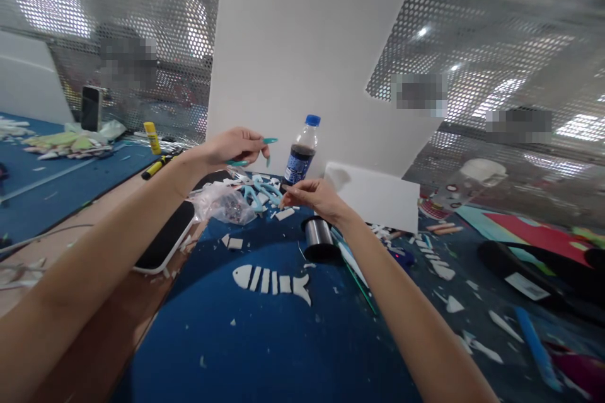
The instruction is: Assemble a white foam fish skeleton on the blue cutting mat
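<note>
My left hand [240, 146], with long teal nails, is raised above a clear plastic bag [224, 204]; its fingers are bent in. Lower and to the right, my right hand [317, 196] has thumb and fingertips pinched together in front of a soda bottle [299, 160]. Anything thin in either hand is too fine to make out. Just under my right hand lies a spool of clear line [318, 237]. Nearer to me, a fish shape of separate white pieces [271, 281] lies flat on the blue mat [265, 352]. Light-blue scissors [259, 194] rest amid scraps behind.
A phone [165, 239] lies under my left forearm. White boards [302, 44] stand at the back. A glue stick [152, 137] stands at left. Scattered white scraps, a blue stick-like tool [537, 347] and a black strap-like item [515, 277] lie at right.
</note>
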